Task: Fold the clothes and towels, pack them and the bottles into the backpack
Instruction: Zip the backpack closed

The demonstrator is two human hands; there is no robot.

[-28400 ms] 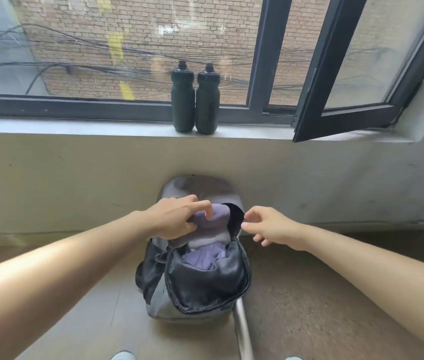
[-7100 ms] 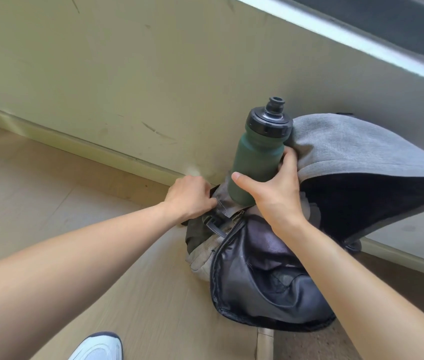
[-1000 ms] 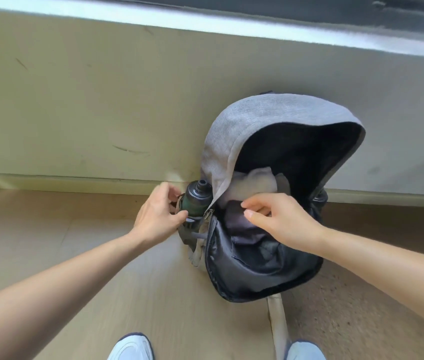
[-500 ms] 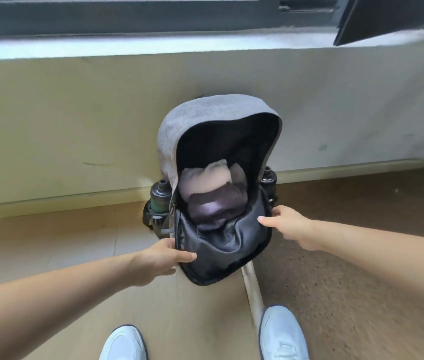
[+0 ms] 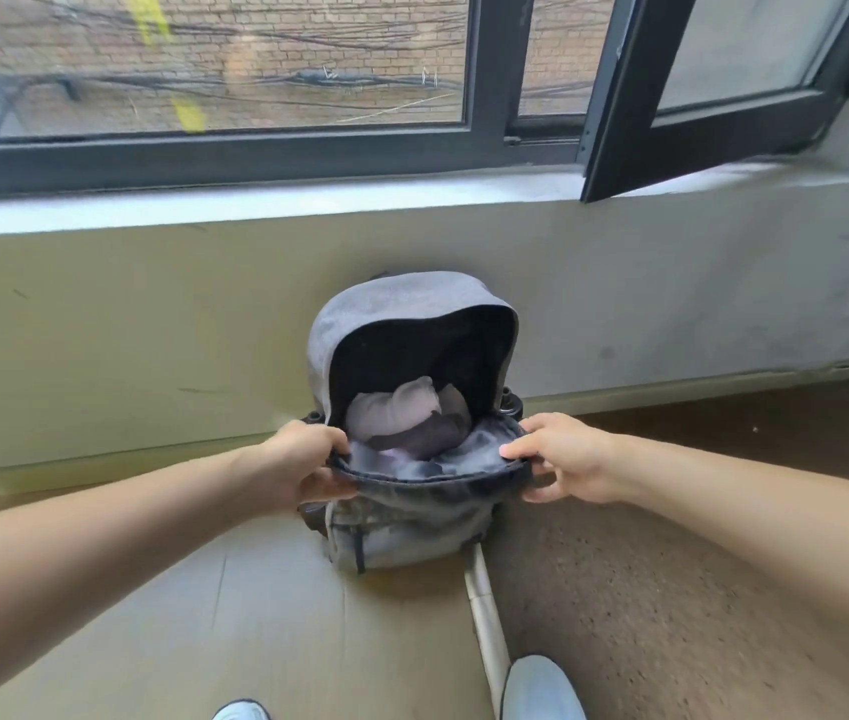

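Since 0.5 s ago I've brought both hands up: left hand (image 5: pixel 303 470) and right hand (image 5: pixel 562 459) fingers now clamp the backpack (image 5: pixel 401 304) front rim at 9 and 3 o'clock. The backpack stands on the floor (image 5: pixel 256 615) against the wall (image 5: pixel 152 330), with folded clothes (image 5: pixel 396 407) inside and bottle caps (image 5: pixel 509 406) flanking.

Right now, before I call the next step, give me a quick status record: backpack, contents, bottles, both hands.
backpack: upright against the wall below the window, main compartment open
clothes: folded, inside the compartment
right bottle: cap shows beside the backpack
left bottle: mostly hidden
left hand: grips the front flap edge
right hand: grips the same edge, other end
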